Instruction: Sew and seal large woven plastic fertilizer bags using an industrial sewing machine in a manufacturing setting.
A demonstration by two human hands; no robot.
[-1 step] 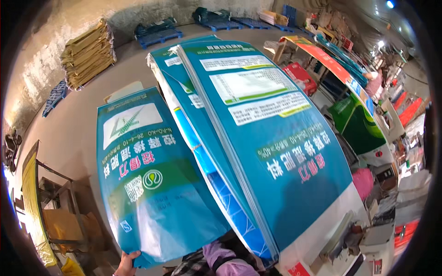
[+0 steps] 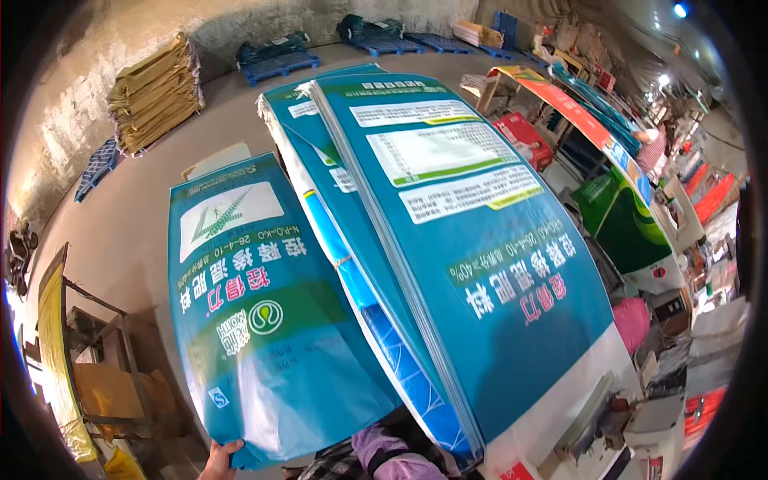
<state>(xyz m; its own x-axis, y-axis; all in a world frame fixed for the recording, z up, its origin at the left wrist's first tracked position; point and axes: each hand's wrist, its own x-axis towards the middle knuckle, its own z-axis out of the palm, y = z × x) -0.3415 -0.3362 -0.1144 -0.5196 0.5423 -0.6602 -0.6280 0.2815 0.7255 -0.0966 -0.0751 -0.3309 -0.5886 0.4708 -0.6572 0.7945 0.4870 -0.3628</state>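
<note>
Hardly anything moved since the earlier frame. Left hand (image 2: 220, 462) pinched the near left corner of a blue sack (image 2: 268, 336) beside the sack stack (image 2: 448, 248); right hand unseen, grip unknown. Sack looked light, floppy, probably slick; corners seemed best to grab.

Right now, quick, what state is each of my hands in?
Left hand: closed, holding the loose teal bag by its lower edge.
Right hand: out of sight, so it cannot be told.
</note>
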